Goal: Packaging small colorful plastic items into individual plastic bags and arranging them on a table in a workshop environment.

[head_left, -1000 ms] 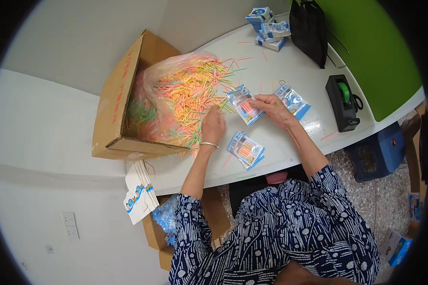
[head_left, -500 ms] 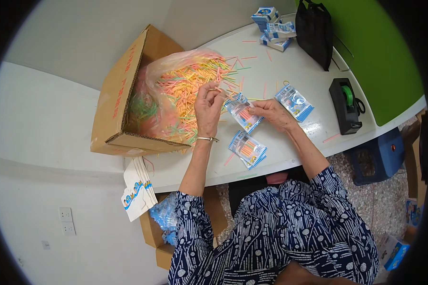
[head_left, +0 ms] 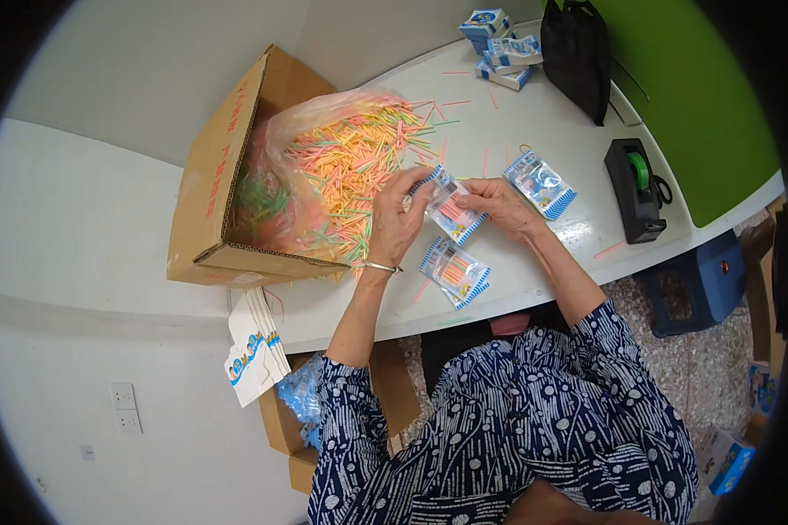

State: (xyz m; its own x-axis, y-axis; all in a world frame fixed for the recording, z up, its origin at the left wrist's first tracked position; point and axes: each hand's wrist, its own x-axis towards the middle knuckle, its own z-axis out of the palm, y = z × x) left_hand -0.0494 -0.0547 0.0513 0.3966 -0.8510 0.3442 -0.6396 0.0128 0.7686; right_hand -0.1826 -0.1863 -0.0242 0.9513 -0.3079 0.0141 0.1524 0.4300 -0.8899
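Note:
My right hand (head_left: 501, 208) pinches the right side of a small clear packet (head_left: 451, 206) with blue-and-white striped ends. Pink sticks show through its film. The fingers of my left hand (head_left: 397, 220) close at the packet's upper left edge; whatever else they may hold is hidden. Below lie filled packets (head_left: 453, 269), overlapping, with orange-pink sticks inside. Another striped packet (head_left: 541, 184) rests right of my right hand. Beyond my left hand, a heap of thin pastel sticks (head_left: 346, 162) spills from a plastic bag in a cardboard box (head_left: 214, 175).
Loose sticks lie about the white table (head_left: 552, 262). A black tape dispenser (head_left: 636, 192) stands at the right, with a black bag (head_left: 576, 61) and small blue-and-white boxes (head_left: 503, 52) behind. Folded white cards (head_left: 256, 346) hang at the left edge, above an open carton of blue packets (head_left: 299, 389).
My left hand has moved from above the packet's left side down onto its edge, and the sticks at its fingertips no longer show. My right hand keeps its hold.

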